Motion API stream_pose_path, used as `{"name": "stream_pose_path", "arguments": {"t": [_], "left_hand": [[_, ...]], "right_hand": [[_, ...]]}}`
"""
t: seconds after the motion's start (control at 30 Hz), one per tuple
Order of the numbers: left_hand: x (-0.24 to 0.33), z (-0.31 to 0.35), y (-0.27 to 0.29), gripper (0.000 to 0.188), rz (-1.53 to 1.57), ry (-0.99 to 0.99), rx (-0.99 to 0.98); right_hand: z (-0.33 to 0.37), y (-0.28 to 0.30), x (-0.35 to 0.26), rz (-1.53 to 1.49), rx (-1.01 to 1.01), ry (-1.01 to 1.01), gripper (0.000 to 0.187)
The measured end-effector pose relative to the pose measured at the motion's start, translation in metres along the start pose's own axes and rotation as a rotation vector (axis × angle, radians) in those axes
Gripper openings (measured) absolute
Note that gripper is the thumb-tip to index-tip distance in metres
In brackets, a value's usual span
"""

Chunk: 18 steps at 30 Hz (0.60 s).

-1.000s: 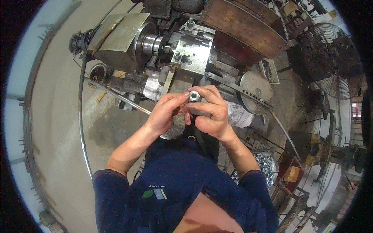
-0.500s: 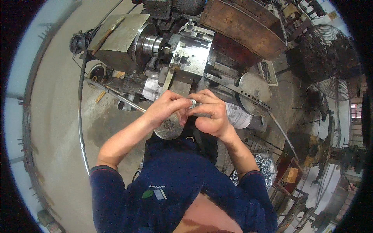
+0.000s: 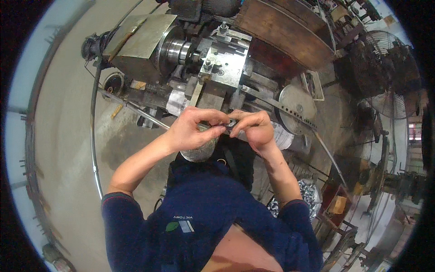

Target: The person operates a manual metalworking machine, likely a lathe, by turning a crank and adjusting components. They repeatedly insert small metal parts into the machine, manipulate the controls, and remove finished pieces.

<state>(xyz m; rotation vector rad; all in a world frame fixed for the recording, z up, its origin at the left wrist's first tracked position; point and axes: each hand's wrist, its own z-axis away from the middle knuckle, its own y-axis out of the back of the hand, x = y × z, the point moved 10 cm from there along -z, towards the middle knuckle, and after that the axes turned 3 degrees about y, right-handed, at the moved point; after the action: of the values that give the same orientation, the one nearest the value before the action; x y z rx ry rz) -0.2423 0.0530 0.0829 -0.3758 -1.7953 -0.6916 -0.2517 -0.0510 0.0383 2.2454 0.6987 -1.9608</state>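
Nut [image 3: 232,123] | pinched between hands [image 3: 192,129] | facing, long axis unclear: partly hidden

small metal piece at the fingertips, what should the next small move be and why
I'd probably ease the fingers of the right hand slightly apart, with the left hand steadying the small metal piece: the fingertips of both hands crowd around it and cover much of it, so its shape is hard to see.
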Motion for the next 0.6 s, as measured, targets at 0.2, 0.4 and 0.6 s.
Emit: {"name": "stream_pose_path", "arguments": {"t": [0.2,0.4,0.6], "left_hand": [[-0.004,-0.001,-0.009,0.017,0.045,0.023,-0.115],[-0.015,0.0,-0.017,0.013,0.328,0.244,-0.171],[-0.036,0.003,-0.01,0.011,0.163,0.258,-0.062]], "right_hand": [[0.006,-0.012,0.01,-0.459,-0.02,-0.166,0.027],[0.013,-0.017,0.023,-0.675,-0.066,-0.138,0.034],[0.014,-0.028,-0.031,0.632,-0.039,0.237,0.027]]}}
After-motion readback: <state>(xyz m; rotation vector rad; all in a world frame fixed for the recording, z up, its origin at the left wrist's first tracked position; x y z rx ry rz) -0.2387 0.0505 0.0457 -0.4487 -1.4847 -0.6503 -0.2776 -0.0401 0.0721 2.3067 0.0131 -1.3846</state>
